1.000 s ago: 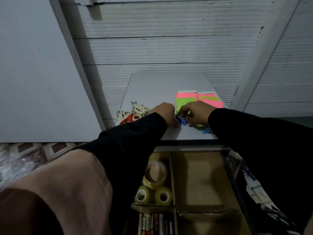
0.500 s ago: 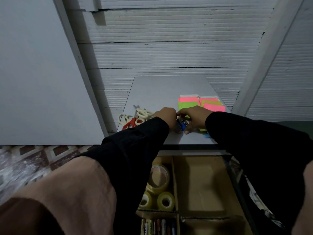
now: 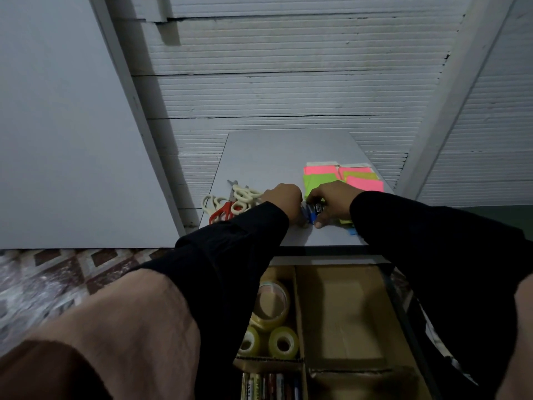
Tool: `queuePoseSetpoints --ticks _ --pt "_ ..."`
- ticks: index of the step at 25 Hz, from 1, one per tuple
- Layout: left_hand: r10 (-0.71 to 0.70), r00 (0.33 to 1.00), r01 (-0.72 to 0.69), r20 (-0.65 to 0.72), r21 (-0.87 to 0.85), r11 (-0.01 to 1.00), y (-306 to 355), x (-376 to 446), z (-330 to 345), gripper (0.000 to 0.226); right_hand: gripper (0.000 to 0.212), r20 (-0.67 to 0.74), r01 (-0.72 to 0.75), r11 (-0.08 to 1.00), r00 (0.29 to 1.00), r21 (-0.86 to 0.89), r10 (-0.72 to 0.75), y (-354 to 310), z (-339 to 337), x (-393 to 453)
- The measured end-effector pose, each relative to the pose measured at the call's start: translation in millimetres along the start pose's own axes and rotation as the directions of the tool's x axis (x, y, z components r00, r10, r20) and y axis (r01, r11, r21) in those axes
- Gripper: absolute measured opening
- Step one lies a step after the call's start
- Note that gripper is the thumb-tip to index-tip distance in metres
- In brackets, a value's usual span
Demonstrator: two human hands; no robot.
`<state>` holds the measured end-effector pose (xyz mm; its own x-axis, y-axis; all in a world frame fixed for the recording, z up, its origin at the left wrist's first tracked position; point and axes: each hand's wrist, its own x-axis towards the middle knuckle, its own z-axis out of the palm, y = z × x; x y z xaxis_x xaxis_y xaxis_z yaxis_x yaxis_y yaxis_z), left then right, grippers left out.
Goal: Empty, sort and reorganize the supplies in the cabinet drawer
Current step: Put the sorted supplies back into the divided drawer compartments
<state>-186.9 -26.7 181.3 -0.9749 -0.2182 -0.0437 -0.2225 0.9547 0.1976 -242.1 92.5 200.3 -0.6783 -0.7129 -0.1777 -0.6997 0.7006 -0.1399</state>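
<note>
We gather batteries on the cabinet top.
Our right hand (image 3: 328, 199) pinches a blue battery (image 3: 315, 212) near the sticky notes (image 3: 320, 180); left hand's (image 3: 284, 202) grip we cannot tell. Next, probably carrying it to the drawer (image 3: 346, 313).

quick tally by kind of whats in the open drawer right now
tape rolls: 3 (1 large, 2 small), left compartment
batteries: about 6 in view, front left compartment, cut off by the frame edge
Total: about 9; the big right compartment shows nothing
</note>
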Motion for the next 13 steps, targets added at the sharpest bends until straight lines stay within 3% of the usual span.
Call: queuePoseSetpoints --ticks 7,13 --pt "0.036 0.999 -0.036 -0.023 0.004 0.999 5 -32 -17 0.042 0.060 -0.080 -0.005 0.995 0.997 0.100 0.013 -12 -8 -29" --pt "0.053 0.999 -0.054 -0.002 -0.020 0.998 1 -97 -37 0.049 0.063 -0.055 0.017 0.989 0.998 0.148 -0.009 -42 -11 -78"
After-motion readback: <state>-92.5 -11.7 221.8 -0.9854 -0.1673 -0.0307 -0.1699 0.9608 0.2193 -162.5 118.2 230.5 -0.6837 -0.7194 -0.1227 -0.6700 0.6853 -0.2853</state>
